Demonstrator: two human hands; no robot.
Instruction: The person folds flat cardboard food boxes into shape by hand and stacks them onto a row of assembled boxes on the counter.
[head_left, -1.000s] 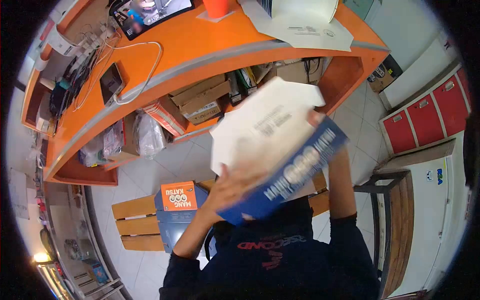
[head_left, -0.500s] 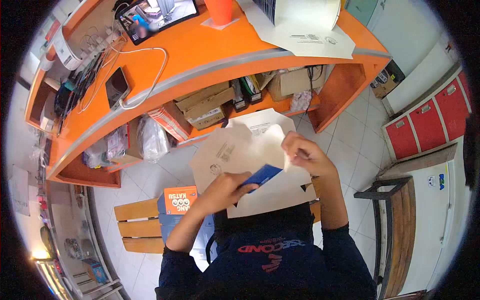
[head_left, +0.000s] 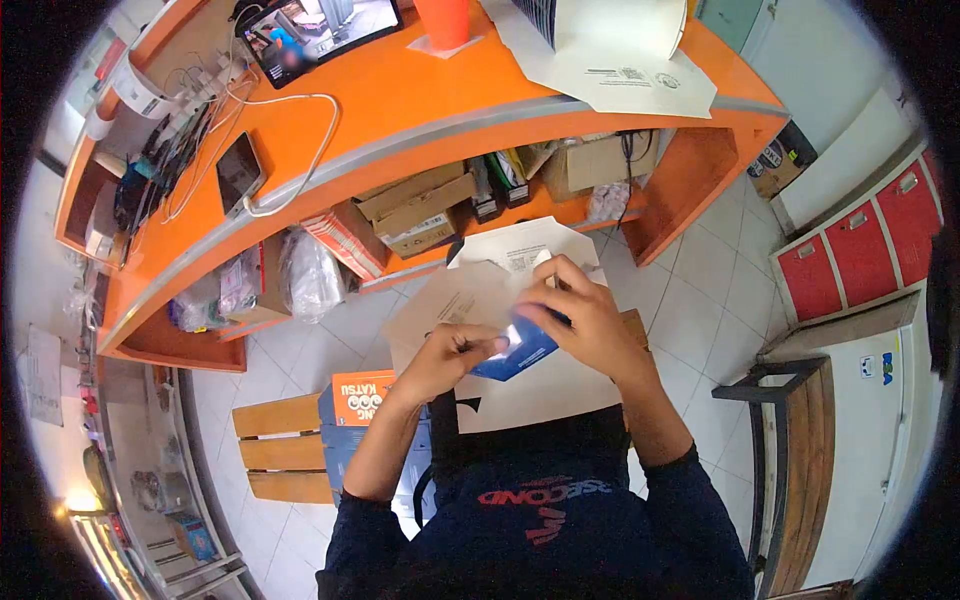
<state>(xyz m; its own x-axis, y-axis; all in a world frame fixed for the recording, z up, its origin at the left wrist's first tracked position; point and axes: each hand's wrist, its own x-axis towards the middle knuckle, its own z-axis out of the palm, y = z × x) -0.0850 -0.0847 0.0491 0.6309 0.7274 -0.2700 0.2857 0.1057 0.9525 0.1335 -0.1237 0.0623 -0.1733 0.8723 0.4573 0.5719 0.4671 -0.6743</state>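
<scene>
A cream box blank [head_left: 445,300] of thin card lies across my lap, with small print and a dark notch at its lower edge. One part of it is folded over and shows its blue printed side [head_left: 528,352]. My left hand [head_left: 447,360] pinches the left edge of that blue folded part, thumb toward the middle. From the upper right, my right hand [head_left: 572,318] is closed on its upper edge, fingers slightly blurred. A second cream card sheet [head_left: 545,238] shows beneath, beyond my hands.
An orange counter [head_left: 420,95] curves ahead, carrying a tablet [head_left: 318,35], a phone [head_left: 240,172], cables, an orange cup [head_left: 443,22] and a partly folded cream box [head_left: 640,85]. Cardboard cartons [head_left: 420,215] fill its shelf. Printed orange-and-blue card [head_left: 360,398] lies on the slatted bench [head_left: 280,450] beside me.
My right hand has moved left and down, closer to my left hand. The raised cream flap has folded over, and more of the blue side shows. My left hand has shifted slightly left.
</scene>
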